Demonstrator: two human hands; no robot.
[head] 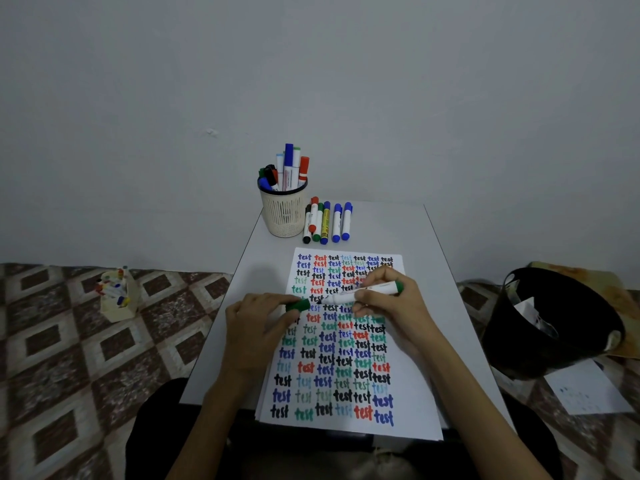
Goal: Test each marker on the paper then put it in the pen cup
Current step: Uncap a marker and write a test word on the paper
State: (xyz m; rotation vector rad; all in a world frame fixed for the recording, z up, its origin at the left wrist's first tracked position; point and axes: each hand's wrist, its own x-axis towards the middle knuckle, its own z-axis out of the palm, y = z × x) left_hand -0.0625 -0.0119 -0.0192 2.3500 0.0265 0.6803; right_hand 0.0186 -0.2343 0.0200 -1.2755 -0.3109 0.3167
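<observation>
Pointing left, crosswise marker (349, 295) pinched in right grip (388, 303); left grip (258, 323) round cap (298, 305).

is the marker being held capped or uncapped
Uncapped: the marker has a bare tip; the left hand holds its green cap.

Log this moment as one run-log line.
stage: testing | right hand: holds uncapped green marker, tip over paper | left hand: holds green cap | loose markers beside pen cup

Open table (263, 258) lies between the paper (408, 424) and pen cup (284, 213); loose markers (325, 221) crowd the cup's right side.
</observation>
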